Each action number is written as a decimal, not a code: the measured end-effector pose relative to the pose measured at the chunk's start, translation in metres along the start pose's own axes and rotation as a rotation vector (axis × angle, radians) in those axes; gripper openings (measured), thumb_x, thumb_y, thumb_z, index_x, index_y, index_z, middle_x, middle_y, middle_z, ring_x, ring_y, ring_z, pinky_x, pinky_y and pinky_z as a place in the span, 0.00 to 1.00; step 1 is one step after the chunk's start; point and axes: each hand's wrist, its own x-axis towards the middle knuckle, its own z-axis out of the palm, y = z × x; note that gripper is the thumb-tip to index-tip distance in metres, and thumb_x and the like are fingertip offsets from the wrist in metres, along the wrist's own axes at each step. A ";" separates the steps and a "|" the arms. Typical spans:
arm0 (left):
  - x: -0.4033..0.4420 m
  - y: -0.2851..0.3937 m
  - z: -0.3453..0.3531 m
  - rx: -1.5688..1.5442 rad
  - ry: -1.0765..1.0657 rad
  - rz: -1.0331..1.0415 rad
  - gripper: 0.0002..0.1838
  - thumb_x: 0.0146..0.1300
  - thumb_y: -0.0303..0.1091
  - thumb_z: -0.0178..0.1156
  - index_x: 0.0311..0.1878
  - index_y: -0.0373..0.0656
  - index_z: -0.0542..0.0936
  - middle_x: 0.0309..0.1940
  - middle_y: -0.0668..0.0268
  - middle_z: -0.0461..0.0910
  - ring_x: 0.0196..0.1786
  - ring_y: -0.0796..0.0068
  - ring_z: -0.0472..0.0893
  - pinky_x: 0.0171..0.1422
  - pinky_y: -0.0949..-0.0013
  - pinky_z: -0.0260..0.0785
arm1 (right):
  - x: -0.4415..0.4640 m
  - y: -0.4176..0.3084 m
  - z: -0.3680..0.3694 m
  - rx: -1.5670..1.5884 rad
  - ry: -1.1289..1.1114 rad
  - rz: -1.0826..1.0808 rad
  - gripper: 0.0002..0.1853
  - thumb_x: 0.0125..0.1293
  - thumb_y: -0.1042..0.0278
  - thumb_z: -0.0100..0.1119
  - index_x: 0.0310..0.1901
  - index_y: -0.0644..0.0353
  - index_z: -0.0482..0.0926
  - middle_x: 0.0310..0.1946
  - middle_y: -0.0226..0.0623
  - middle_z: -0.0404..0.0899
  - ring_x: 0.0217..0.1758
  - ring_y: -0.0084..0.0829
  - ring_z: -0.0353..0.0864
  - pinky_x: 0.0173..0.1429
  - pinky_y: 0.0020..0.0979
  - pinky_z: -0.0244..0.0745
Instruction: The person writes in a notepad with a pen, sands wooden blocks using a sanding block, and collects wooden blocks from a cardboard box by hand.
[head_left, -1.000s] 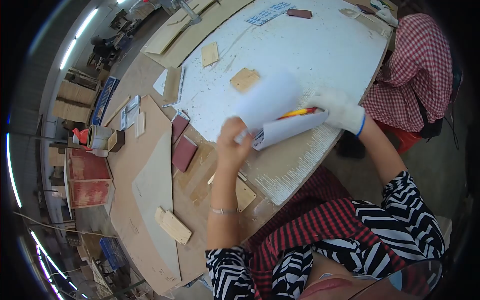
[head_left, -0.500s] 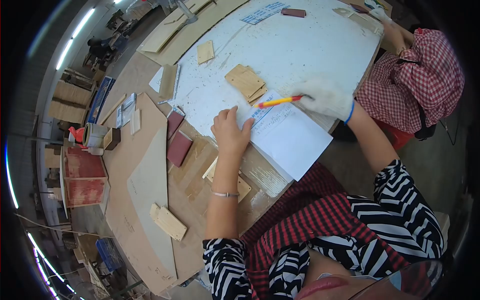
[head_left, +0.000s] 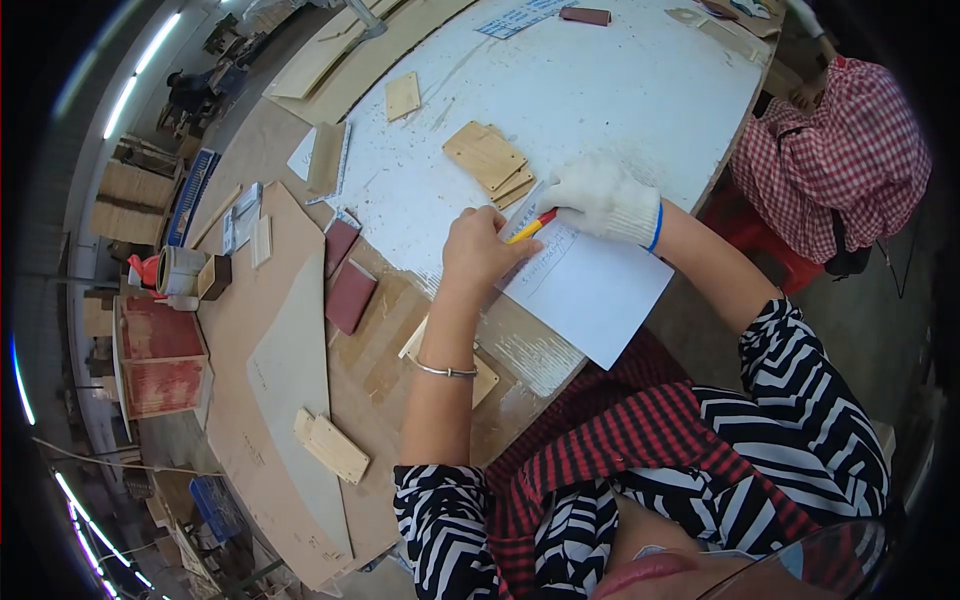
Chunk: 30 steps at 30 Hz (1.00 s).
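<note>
My left hand (head_left: 482, 248), bare with a bracelet at the wrist, is closed at the left end of a yellow and red pen (head_left: 530, 228). My right hand (head_left: 605, 200) wears a white knit glove with a blue cuff edge and grips the pen's red end. The pen's left tip is hidden in my left fingers. Beneath both hands lies a white sheet of paper (head_left: 590, 295) with blue handwriting. Just beyond them rests a small stack of wooden plates (head_left: 485, 155) with drilled holes.
Two dark red sanding blocks (head_left: 350, 297) lie left of my forearm. More drilled wooden pieces (head_left: 335, 450) sit on a large board. A single plate (head_left: 403, 96) lies farther back. Cans (head_left: 183, 270) stand at the far left. Another person in a checked garment (head_left: 835, 150) is at the right.
My right hand has moved left with the pen and turned over the paper. My left fingers, spread before, have closed on the pen's other end.
</note>
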 end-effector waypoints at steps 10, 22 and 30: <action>0.002 -0.049 -0.015 -0.240 0.014 -0.152 0.18 0.51 0.32 0.73 0.44 0.33 0.83 0.30 0.61 0.83 0.29 0.74 0.79 0.37 0.69 0.72 | 0.031 0.006 -0.022 0.492 0.163 0.477 0.17 0.64 0.61 0.57 0.50 0.61 0.82 0.45 0.45 0.83 0.51 0.37 0.82 0.57 0.34 0.76; 0.039 -0.125 -0.049 -0.317 0.144 -0.235 0.15 0.50 0.29 0.71 0.42 0.36 0.84 0.28 0.60 0.84 0.29 0.72 0.81 0.38 0.67 0.73 | 0.089 -0.009 0.004 -0.051 0.067 0.535 0.33 0.54 0.44 0.63 0.58 0.54 0.76 0.50 0.45 0.82 0.52 0.43 0.82 0.57 0.41 0.76; 0.085 -0.146 -0.064 -0.225 0.174 -0.204 0.15 0.49 0.30 0.72 0.41 0.37 0.85 0.27 0.62 0.84 0.27 0.74 0.80 0.35 0.68 0.72 | 0.121 0.054 0.024 0.241 0.030 0.567 0.33 0.52 0.48 0.64 0.59 0.56 0.76 0.48 0.46 0.83 0.46 0.42 0.85 0.45 0.43 0.80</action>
